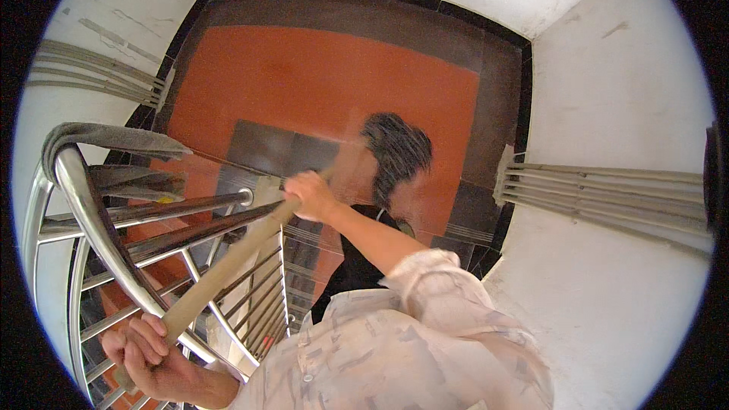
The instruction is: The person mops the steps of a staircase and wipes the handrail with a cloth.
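Note:
A long wooden mop handle (219,265) runs slantwise from the lower left to the middle of the view. Near its upper end, at the lower left, my left hand (149,356) is wrapped round it. Farther along, my right hand (309,195) grips the same handle, its forearm reaching across from the right. Beyond that hand lies a mop head (396,151) of dark strands, blurred, on the red and dark floor tiles (319,80). The join between handle and mop head is blurred.
A stainless steel stair railing (102,233) stands at the left, with grey cloths (122,139) hung over it. Stairs go down beside it. Pipes (603,191) run along the right wall, others (99,77) along the left. Black skirting edges the landing.

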Tool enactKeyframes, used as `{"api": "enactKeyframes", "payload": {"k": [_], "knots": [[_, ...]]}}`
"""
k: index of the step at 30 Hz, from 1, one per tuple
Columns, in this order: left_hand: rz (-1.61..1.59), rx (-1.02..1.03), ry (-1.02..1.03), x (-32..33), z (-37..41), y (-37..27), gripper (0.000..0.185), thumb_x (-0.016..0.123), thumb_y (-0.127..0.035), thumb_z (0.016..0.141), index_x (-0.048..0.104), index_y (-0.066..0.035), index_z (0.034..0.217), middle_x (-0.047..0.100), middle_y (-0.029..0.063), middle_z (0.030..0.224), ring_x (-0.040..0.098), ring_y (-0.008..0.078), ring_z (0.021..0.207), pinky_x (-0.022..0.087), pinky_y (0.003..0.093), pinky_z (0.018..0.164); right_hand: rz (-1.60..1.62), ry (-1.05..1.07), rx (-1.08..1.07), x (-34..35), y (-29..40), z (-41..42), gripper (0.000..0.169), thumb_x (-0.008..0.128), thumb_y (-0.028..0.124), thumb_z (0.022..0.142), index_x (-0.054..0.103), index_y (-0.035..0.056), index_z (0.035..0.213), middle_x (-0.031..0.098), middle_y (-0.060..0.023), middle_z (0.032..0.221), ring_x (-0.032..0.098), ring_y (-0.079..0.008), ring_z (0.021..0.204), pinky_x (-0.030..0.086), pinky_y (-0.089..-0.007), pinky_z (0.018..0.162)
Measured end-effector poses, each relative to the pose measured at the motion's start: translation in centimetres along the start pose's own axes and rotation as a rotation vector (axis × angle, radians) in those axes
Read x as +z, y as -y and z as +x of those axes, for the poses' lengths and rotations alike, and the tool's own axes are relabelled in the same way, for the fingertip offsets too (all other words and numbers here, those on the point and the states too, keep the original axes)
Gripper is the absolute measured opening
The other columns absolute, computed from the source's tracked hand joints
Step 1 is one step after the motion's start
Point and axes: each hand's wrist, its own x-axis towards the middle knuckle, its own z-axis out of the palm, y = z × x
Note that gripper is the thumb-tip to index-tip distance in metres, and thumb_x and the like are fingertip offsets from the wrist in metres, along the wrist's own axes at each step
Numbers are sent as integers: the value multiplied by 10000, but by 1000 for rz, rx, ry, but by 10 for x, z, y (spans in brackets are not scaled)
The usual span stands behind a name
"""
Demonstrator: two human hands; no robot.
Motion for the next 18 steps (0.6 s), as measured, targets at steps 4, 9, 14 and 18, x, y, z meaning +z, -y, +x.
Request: {"api": "enactKeyframes", "payload": {"k": [4, 9, 14, 18], "knots": [[113, 122, 31, 17, -4, 28, 65, 472, -86, 805, 449, -67, 747, 337, 8, 531, 377, 122, 524, 396, 336, 646, 31, 59, 136, 33, -33, 61, 215, 642, 171, 712, 461, 78, 643, 503, -121, 668, 499, -328, 726, 375, -417, 673], [88, 189, 157, -15, 23, 15, 75, 454, -76, 800, 504, -29, 767, 320, 8, 516, 372, 130, 517, 396, 331, 638, 120, 77, 189, 35, 9, 57, 261, 658, 216, 725, 459, 64, 652, 524, -131, 711, 503, -337, 740, 372, -429, 683], [-205, 103, 257, -31, 41, -13, 237, 488, -68, 820, 510, 64, 1016, 319, -31, 542, 324, 97, 489, 354, 276, 541, 75, -35, 238, -21, 61, -40, 209, 665, 203, 734, 518, 62, 688, 523, -129, 686, 520, -344, 739, 391, -416, 658], [-124, -272, 315, 16, 16, 29, 133, 513, -75, 802, 528, -58, 933, 347, -50, 521, 319, 68, 443, 337, 246, 486, -75, 87, 370, -83, 56, -152, 234, 661, 230, 747, 511, 60, 687, 505, -134, 631, 540, -343, 615, 410, -427, 549]]}}
